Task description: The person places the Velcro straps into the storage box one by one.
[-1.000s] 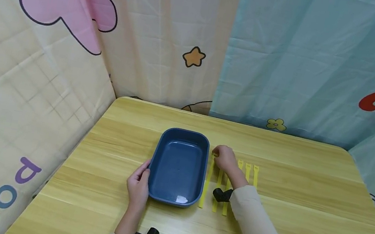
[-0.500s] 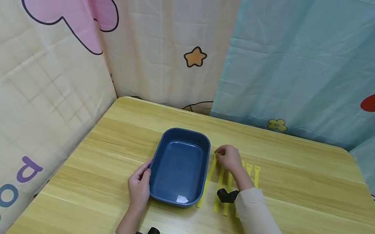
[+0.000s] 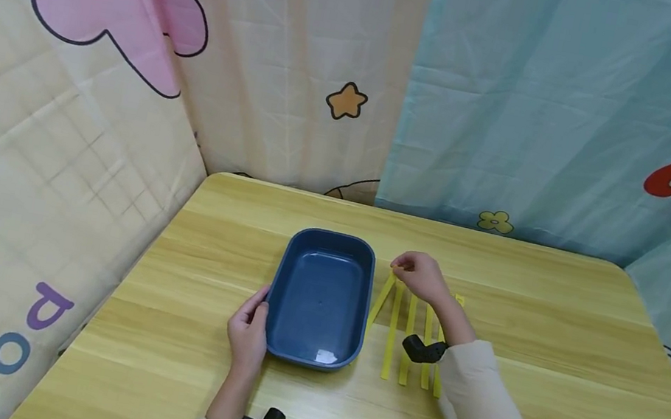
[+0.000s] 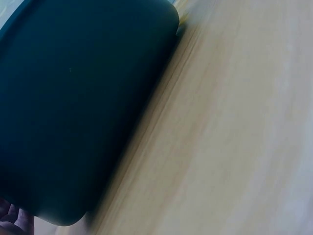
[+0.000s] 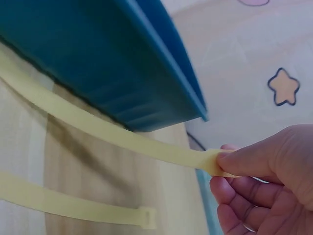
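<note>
- A wooden counter [image 3: 550, 367] stands before cartoon-print curtains [image 3: 530, 101].
- A dark blue tray [image 3: 320, 297] sits at mid-counter, its left rim touched by the left hand [image 3: 248, 333], whose relaxed fingers [image 3: 257, 298] lie along the edge.
- The right hand [image 3: 424, 278], just right of the tray's far corner, has fingers [image 5: 244, 164] grasping the end of a yellow strap [image 5: 122, 134], lifted slantwise beside the tray wall.
- More yellow straps [image 3: 409, 346] lie flat in a row on the counter, partly under the right forearm.
</note>
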`<state>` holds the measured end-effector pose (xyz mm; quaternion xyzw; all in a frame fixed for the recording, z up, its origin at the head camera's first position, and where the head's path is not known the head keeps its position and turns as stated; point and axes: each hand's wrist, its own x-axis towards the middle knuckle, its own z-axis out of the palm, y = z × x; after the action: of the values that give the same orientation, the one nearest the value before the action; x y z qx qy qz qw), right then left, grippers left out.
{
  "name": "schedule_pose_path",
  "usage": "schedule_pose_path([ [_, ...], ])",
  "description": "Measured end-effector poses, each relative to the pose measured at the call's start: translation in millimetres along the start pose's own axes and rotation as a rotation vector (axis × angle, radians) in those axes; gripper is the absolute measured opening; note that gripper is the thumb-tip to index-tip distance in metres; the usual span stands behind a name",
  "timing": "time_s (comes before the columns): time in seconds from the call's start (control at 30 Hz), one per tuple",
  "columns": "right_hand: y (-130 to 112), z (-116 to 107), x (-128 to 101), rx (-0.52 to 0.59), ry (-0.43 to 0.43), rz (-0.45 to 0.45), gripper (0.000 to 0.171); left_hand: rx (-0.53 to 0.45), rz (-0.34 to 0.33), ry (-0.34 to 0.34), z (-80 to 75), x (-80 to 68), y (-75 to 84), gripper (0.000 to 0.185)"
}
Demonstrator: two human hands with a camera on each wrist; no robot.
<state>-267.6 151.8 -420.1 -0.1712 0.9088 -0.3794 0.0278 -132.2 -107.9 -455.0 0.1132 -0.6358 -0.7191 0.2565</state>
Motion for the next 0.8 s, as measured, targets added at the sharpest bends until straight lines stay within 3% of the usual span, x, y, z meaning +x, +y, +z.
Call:
schedule_pose_path([
  [0.33, -16, -18, -9, 0.031, -0.002, -0.008, 0.014, 0.022, -0.012, 0.005, -0.2, 0.4, -3.0, 0.03],
  [0.57, -25, -28, -14, 0.044, -0.009, -0.028, 0.013, -0.019, -0.024, 0.013, -4.4, 8.0, -28.1, 0.03],
  [0.8, -30, -35, -18, 0.038, -0.016, -0.023, 0.015, -0.013, -0.007, 0.02, -3.9, 7.7, -32.4, 0.03],
])
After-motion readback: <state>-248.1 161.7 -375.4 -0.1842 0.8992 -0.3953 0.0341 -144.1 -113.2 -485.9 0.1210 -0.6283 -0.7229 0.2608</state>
